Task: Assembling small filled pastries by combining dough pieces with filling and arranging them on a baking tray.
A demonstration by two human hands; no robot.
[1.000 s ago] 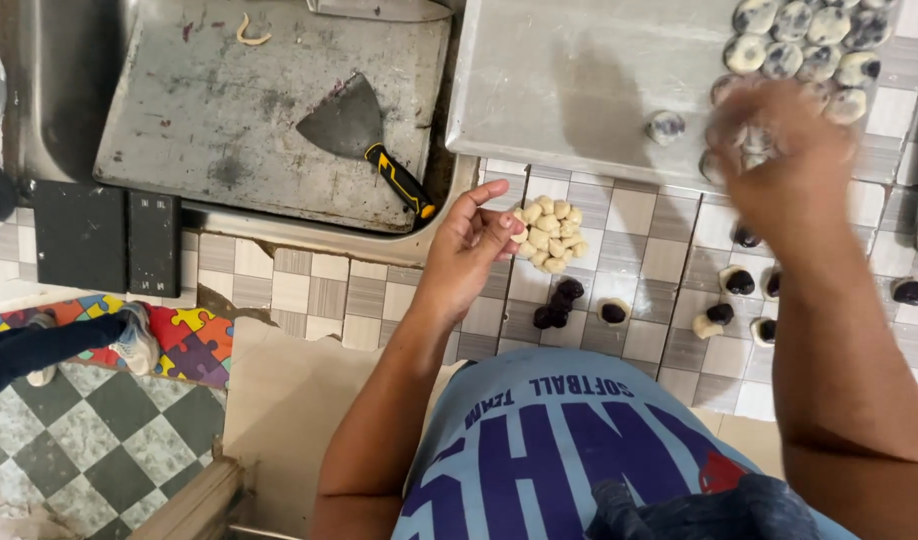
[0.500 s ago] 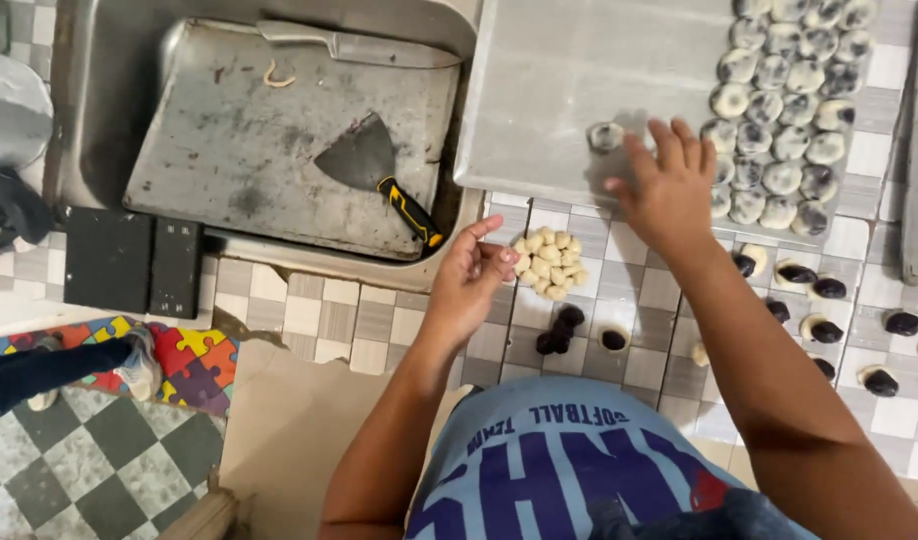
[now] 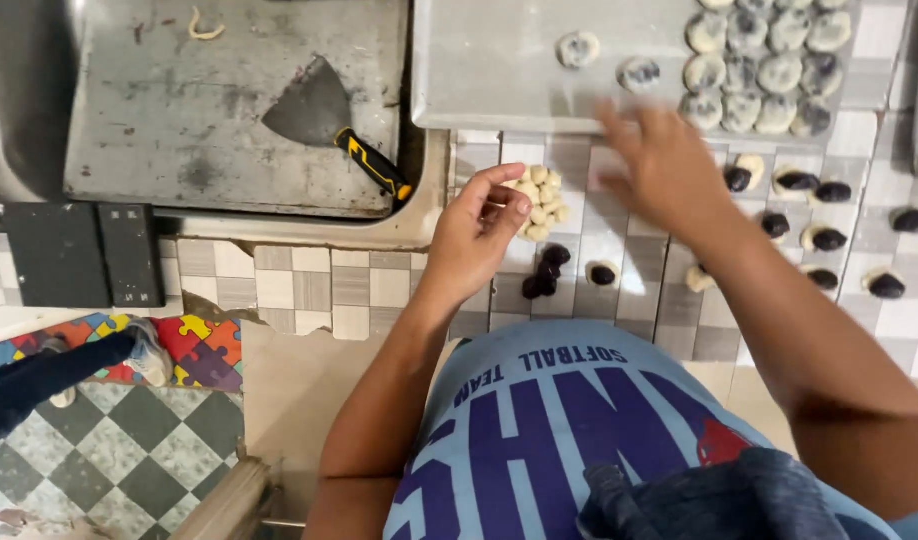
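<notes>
Two bare hands work over a grey-and-white tiled counter [image 3: 399, 285], seen past a blue shirt with purple block lettering [image 3: 579, 440] nearest the camera; that lettering is the only writing in view, and no package, label or sign shows. Down at the near left lie a black-and-white checkered floor [image 3: 109, 450] and a bright jigsaw-pattern foam mat [image 3: 194, 345]. The left hand [image 3: 474, 230] hovers at the small heap of pale round dough balls [image 3: 541, 198], fingers curled and thumb close to forefinger; whether a ball sits in the pinch I cannot tell. Just nearer than the heap rest a few dark round filling lumps [image 3: 544, 275]. The right hand [image 3: 664, 165] is blurred, palm down, fingers spread loosely and apparently holding nothing, at the near edge of the flat grey metal baking tray [image 3: 489, 60]. To its right, pale dough discs topped with dark filling [image 3: 814, 240] dot the tiles. Farther off, the tray carries filled pale dough rounds [image 3: 764, 60] clustered at its right end. At the far left, a metal scraper with a black-and-yellow handle [image 3: 334, 125] lies on a scuffed grey steel slab [image 3: 179, 100]. The dough pieces look soft, light and slightly tacky, easily dented, best taken gently at the sides with fingertips.
</notes>
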